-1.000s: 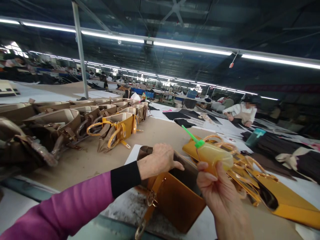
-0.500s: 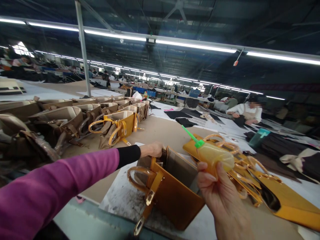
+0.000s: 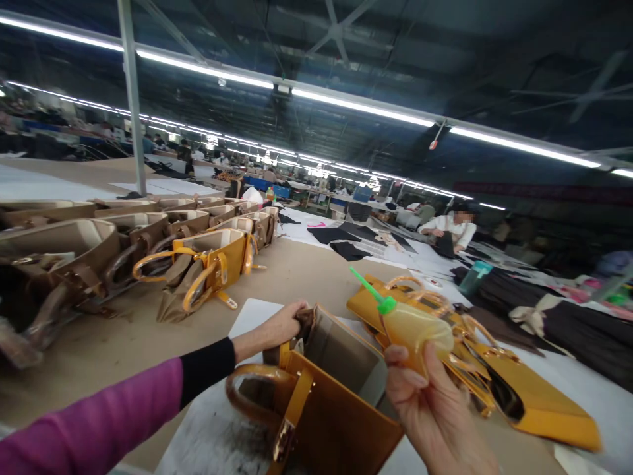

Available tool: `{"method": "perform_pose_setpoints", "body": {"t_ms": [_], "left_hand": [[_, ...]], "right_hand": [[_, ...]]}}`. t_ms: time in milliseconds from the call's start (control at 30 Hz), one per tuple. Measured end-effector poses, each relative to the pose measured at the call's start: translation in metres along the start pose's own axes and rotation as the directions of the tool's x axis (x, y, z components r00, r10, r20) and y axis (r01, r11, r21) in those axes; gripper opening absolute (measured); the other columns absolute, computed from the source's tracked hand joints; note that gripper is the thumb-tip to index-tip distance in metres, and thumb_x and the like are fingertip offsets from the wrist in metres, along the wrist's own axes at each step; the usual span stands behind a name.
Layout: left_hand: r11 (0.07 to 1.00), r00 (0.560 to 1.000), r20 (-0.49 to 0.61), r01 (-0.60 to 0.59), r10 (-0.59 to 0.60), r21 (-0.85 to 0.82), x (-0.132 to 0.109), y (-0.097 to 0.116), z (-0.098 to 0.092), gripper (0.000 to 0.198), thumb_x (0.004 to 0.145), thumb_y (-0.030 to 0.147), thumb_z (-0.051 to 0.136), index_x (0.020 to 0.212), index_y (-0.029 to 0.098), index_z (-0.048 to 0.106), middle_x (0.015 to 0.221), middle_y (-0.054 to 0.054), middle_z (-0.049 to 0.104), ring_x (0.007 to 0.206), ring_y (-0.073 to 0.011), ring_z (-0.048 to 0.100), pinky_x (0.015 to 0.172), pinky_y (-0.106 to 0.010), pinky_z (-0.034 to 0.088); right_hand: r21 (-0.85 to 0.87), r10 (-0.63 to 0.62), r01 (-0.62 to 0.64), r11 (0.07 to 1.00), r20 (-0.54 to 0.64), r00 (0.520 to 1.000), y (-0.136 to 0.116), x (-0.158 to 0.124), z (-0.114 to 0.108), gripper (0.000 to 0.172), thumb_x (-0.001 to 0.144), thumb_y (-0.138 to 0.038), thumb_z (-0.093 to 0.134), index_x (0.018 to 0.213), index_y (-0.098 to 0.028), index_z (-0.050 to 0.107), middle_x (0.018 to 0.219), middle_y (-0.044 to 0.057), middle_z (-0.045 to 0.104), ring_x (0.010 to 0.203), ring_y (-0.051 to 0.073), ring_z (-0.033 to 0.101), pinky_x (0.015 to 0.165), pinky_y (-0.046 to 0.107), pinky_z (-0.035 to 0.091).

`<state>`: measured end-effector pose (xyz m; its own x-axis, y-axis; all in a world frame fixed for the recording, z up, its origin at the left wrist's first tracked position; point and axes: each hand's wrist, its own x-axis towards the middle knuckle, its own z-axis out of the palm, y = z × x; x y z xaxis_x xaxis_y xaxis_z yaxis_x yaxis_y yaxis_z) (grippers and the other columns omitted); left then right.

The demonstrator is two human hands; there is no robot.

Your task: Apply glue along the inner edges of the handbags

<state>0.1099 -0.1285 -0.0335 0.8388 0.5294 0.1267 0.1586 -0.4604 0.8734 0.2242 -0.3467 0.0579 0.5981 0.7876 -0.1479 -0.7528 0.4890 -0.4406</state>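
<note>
An open mustard-yellow handbag (image 3: 341,402) stands in front of me, its grey-brown lining showing and one wrapped handle hanging to the left. My left hand (image 3: 279,326) is closed on the bag's far left rim; the fingertips are partly hidden behind the edge. In my right hand (image 3: 430,402) is a soft squeeze bottle (image 3: 420,328) of yellowish liquid, gripped between thumb and fingers. Its green nozzle (image 3: 368,290) points up and to the left, above the bag's right side. Metal fittings hang from a strap on the bag's front.
Rows of brown handbags (image 3: 133,227) stand at the left, with a yellow one (image 3: 220,264) nearest. More yellow bags (image 3: 548,389) lie at the right. Beyond are a teal cup (image 3: 475,277), dark fabric pieces (image 3: 341,235) and a co-worker in white (image 3: 457,231). A pole (image 3: 131,99) rises at the left.
The camera view has turned to the right and tilted slightly, so most things sit further left. My left hand stays on the bag's rim, and my right hand still holds the bottle.
</note>
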Motion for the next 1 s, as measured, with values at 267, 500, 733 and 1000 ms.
{"method": "perform_pose_setpoints", "body": {"t_ms": [267,500,733,1000], "left_hand": [[0.998,0.999,-0.019,-0.051,0.051,-0.033,-0.008,0.006,-0.001,0.019,0.081,0.033,0.045,0.092,0.018,0.047,0.086,0.000,0.059,0.085,-0.0160,0.054,0.075,-0.026,0.042],[0.943,0.989,-0.074,0.147,-0.131,0.299,0.003,0.014,0.003,0.025,0.064,0.036,0.066,0.076,0.017,0.053,0.069,0.002,0.054,0.066,-0.0147,0.050,0.059,-0.025,0.033],[0.982,0.990,0.070,0.108,-0.120,0.154,0.003,0.001,0.000,0.011,0.071,0.027,0.051,0.072,0.017,0.052,0.065,0.003,0.049,0.063,-0.0127,0.046,0.060,-0.025,0.034],[0.987,0.989,0.120,0.104,-0.089,-0.124,-0.019,0.026,-0.013,0.029,0.072,0.045,0.056,0.079,0.017,0.054,0.070,0.002,0.052,0.069,-0.0140,0.046,0.067,-0.025,0.038]], "right_hand": [[0.105,0.017,0.000,0.994,-0.156,0.988,0.005,-0.003,0.014,0.084,0.034,0.001,0.094,0.106,-0.022,0.056,0.088,0.001,0.059,0.057,0.011,0.057,0.034,0.010,0.044],[0.053,0.027,-0.021,0.998,-0.115,0.993,0.006,0.001,0.007,0.073,0.039,-0.003,0.094,0.099,-0.021,0.056,0.087,-0.001,0.061,0.059,0.010,0.059,0.036,0.010,0.044],[0.018,0.029,-0.028,0.999,-0.090,0.995,0.008,0.000,0.004,0.074,0.042,-0.005,0.094,0.103,-0.019,0.055,0.089,0.002,0.062,0.057,0.012,0.060,0.036,0.013,0.046],[0.055,0.069,-0.062,0.997,-0.134,0.989,0.003,-0.012,0.012,0.088,0.032,-0.001,0.095,0.108,-0.021,0.054,0.091,0.001,0.058,0.054,0.008,0.056,0.033,0.008,0.042]]}}
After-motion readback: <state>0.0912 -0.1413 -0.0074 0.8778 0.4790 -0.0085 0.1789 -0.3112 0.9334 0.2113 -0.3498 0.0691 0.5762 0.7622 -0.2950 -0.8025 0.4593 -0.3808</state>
